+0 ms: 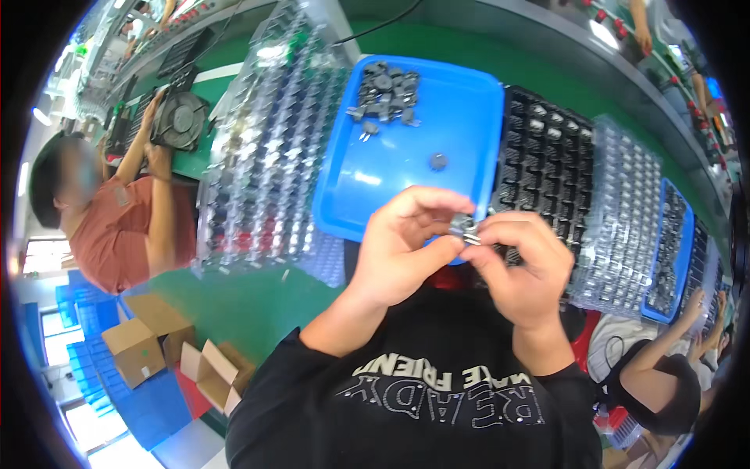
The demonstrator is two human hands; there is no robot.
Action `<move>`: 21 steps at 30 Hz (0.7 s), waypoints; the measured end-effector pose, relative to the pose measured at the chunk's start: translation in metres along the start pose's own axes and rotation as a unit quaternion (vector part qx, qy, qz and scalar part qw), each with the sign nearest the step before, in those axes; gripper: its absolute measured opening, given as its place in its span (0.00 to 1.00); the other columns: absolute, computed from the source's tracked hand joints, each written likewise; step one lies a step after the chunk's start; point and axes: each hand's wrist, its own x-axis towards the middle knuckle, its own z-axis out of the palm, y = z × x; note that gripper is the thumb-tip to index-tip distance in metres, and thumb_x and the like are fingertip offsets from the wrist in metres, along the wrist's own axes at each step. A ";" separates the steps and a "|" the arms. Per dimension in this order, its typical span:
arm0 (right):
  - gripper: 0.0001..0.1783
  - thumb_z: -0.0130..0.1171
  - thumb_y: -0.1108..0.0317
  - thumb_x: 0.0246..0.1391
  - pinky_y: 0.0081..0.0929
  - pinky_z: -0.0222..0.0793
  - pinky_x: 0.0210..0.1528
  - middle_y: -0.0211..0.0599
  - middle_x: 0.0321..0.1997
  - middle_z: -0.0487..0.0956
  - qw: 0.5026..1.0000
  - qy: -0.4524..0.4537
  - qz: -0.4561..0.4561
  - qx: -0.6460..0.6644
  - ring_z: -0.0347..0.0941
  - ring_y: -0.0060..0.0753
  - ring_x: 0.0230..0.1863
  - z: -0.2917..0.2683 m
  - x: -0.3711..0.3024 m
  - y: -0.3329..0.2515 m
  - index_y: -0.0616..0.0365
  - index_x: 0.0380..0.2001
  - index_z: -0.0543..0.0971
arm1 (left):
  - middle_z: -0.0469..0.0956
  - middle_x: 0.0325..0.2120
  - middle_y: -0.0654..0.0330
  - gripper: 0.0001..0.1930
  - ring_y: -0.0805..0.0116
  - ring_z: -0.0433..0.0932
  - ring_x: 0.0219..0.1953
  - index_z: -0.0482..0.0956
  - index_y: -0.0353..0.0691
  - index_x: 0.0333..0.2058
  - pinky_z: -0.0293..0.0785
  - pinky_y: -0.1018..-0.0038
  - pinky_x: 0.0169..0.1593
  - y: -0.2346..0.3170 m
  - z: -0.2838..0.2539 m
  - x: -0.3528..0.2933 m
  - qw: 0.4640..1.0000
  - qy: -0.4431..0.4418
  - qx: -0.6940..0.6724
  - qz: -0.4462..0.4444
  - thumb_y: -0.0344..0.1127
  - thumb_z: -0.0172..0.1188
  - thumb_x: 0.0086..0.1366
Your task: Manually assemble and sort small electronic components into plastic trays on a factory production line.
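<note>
Both hands' grip (467, 228) pinched on small grey metal part (462, 226), glossy blue plastic tray (461, 117) behind

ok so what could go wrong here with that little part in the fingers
The small grey part is pinched only at the fingertips of the left hand and right hand, over the near rim of the blue tray, so a slip could drop it off the bench. It could also fall into the black tray and be lost.

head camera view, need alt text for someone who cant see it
Left hand and right hand pinch a small grey part together over a blue tray that holds a pile of similar parts. Clear blister trays and black trays flank it on a green bench.
</note>
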 end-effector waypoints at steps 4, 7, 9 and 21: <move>0.08 0.72 0.77 0.46 0.28 0.75 0.41 0.40 0.33 0.83 0.990 -0.067 0.114 0.047 0.81 0.34 0.36 -0.012 0.001 0.017 0.63 0.28 0.81 | 0.80 0.51 0.50 0.23 0.65 0.80 0.51 0.76 0.32 0.54 0.78 0.68 0.55 -0.010 0.004 0.001 0.990 0.027 0.129 0.056 0.18 0.66 0.59; 0.06 0.69 0.76 0.49 0.28 0.74 0.37 0.39 0.30 0.81 0.980 -0.125 0.144 -0.053 0.80 0.33 0.33 -0.028 0.020 0.039 0.64 0.29 0.81 | 0.80 0.49 0.52 0.26 0.57 0.81 0.48 0.79 0.40 0.55 0.77 0.66 0.55 -0.001 -0.018 0.029 0.800 0.012 0.580 0.153 0.25 0.69 0.56; 0.05 0.67 0.74 0.50 0.30 0.74 0.36 0.40 0.29 0.80 0.971 -0.137 0.103 -0.165 0.79 0.37 0.32 -0.042 0.047 0.058 0.63 0.29 0.80 | 0.80 0.49 0.51 0.24 0.51 0.79 0.50 0.80 0.40 0.55 0.76 0.60 0.56 0.008 -0.048 0.054 0.734 0.045 0.669 0.105 0.31 0.70 0.58; 0.09 0.54 0.69 0.55 0.49 0.80 0.44 0.46 0.37 0.82 0.865 -0.147 0.010 -0.479 0.81 0.53 0.45 -0.018 0.131 0.191 0.54 0.33 0.84 | 0.77 0.46 0.46 0.16 0.43 0.79 0.48 0.80 0.39 0.46 0.77 0.53 0.53 -0.032 -0.037 0.086 0.686 -0.034 0.727 -0.003 0.32 0.67 0.58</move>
